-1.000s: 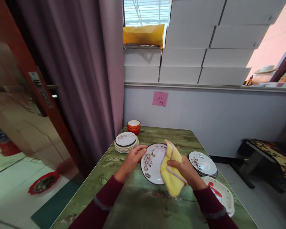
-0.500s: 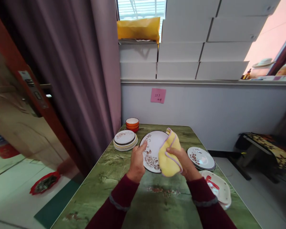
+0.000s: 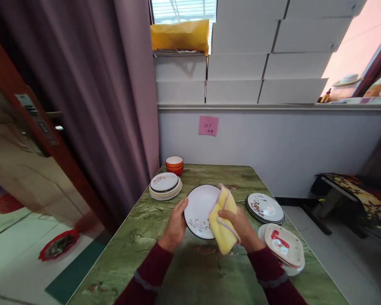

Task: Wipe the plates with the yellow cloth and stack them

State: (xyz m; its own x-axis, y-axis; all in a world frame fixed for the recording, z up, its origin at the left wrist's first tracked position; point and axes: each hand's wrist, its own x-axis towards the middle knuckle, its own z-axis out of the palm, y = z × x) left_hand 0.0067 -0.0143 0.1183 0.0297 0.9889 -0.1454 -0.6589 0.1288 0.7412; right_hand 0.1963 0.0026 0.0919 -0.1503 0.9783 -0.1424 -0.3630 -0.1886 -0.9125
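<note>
A round white plate (image 3: 200,207) with a dark rim and a brown floral pattern is tilted up above the table's middle. My left hand (image 3: 177,222) grips its left edge, thumb along the rim. At the right edge, my right hand (image 3: 236,224) clasps a yellow cloth (image 3: 221,228) with lilac edging, folded against the plate. The cloth covers the plate's right side, and the fingers behind it are hidden. Right of that hand lies a stack of floral plates (image 3: 266,208). Nearer me are squarish white dishes (image 3: 287,245) with a red design on top.
On the green table (image 3: 139,250), a stack of plates (image 3: 165,183) and stacked orange bowls (image 3: 174,164) stand at the back left. A pink note (image 3: 208,126) is on the wall behind. A purple curtain (image 3: 130,84) hangs left; a red tray (image 3: 59,244) sits on the floor.
The plate has turned in my hands, its floral pattern shifting to the lower edge. My left hand has slid down to the left rim, and the cloth has moved slightly lower.
</note>
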